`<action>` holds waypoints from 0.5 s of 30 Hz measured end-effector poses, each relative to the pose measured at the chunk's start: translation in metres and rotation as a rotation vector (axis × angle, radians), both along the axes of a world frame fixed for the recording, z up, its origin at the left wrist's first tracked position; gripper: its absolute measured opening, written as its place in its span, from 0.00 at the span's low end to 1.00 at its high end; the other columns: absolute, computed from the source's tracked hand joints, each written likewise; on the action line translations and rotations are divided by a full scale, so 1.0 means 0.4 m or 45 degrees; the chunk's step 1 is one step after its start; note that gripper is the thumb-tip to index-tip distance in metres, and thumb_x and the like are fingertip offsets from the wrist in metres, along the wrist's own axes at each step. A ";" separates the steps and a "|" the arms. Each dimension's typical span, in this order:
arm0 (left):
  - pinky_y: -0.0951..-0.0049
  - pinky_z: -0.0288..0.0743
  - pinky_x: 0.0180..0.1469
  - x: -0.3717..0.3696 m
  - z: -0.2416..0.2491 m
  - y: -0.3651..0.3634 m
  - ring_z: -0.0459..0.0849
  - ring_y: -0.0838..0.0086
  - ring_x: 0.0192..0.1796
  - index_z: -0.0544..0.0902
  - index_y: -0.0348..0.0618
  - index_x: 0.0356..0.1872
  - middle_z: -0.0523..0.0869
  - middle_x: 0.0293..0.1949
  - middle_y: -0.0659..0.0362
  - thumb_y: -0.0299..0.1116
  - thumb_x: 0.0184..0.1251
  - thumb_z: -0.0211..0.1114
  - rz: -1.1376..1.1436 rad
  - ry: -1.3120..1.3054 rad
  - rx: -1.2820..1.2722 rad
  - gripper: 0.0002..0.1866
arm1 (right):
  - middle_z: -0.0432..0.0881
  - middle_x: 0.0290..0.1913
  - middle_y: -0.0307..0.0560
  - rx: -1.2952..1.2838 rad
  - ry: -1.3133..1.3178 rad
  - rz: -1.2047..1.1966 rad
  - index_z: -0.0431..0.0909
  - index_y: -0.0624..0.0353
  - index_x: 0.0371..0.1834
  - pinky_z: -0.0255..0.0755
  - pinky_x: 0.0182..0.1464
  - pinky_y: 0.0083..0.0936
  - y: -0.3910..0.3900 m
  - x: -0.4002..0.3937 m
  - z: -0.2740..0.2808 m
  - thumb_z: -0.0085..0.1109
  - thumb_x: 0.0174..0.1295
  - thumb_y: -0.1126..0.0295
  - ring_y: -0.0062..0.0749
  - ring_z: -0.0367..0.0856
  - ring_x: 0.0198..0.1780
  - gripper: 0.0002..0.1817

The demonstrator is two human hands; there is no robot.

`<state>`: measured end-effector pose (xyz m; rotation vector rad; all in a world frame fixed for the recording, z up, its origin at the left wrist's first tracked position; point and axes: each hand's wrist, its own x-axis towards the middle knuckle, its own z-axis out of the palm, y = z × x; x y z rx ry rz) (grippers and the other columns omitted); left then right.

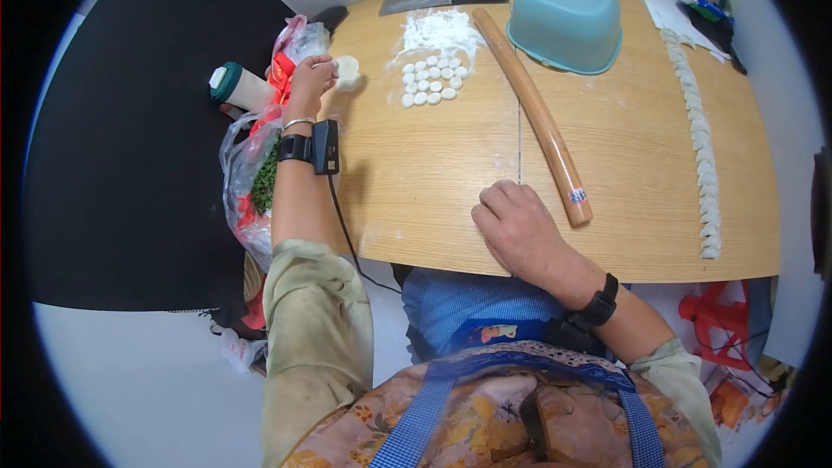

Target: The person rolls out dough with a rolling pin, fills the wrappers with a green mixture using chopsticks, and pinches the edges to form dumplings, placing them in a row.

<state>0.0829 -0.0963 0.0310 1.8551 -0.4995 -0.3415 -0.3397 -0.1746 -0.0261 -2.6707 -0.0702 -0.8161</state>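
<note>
My left hand (pixel 314 80) reaches to the table's left edge, its fingers closed on the rim of a thin round dough wrapper (pixel 346 66). Another pale wrapper (pixel 348 83) lies just below that one. Near the front edge of the wooden table (pixel 433 182), my right hand (pixel 518 224) rests with curled fingers; whether anything is under them is hidden. To its right lies a long wooden rolling pin (pixel 542 126), slanting up and left. Several small flattened dough pieces (pixel 434 85) sit in rows beside a patch of white flour (pixel 440 32).
A cleaver (pixel 420 1) lies at the back, left of an upturned blue basin (pixel 565 17). A long row of white dumplings (pixel 698 139) runs down the right side. Plastic bags with greens (pixel 266 180) and a green-lidded container (pixel 247 89) stand at the left.
</note>
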 end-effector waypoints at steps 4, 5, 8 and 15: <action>0.81 0.75 0.33 0.059 -0.058 0.000 0.81 0.81 0.30 0.81 0.38 0.47 0.84 0.33 0.61 0.30 0.62 0.70 0.076 -0.070 0.077 0.14 | 0.75 0.38 0.48 0.048 0.047 0.016 0.75 0.61 0.35 0.71 0.47 0.35 -0.002 -0.003 0.002 0.57 0.53 0.74 0.41 0.75 0.46 0.06; 0.79 0.75 0.33 0.101 -0.091 0.012 0.81 0.80 0.29 0.83 0.37 0.43 0.84 0.30 0.61 0.32 0.61 0.71 0.098 -0.268 0.371 0.13 | 0.76 0.40 0.49 0.075 0.048 0.029 0.75 0.62 0.35 0.71 0.46 0.36 -0.004 -0.002 0.002 0.57 0.53 0.75 0.42 0.76 0.46 0.07; 0.74 0.74 0.31 0.121 -0.107 0.013 0.81 0.77 0.28 0.86 0.36 0.35 0.85 0.26 0.59 0.36 0.59 0.74 0.178 -0.575 0.688 0.13 | 0.76 0.41 0.49 0.077 0.062 0.024 0.76 0.62 0.36 0.71 0.47 0.36 -0.003 -0.002 0.004 0.58 0.53 0.75 0.42 0.76 0.47 0.08; 0.70 0.75 0.32 0.115 -0.102 0.003 0.84 0.72 0.31 0.89 0.40 0.33 0.88 0.29 0.59 0.42 0.55 0.78 0.006 -0.356 0.729 0.15 | 0.76 0.41 0.49 0.078 0.079 0.029 0.77 0.63 0.38 0.71 0.49 0.36 -0.003 -0.001 0.009 0.58 0.52 0.76 0.43 0.76 0.48 0.09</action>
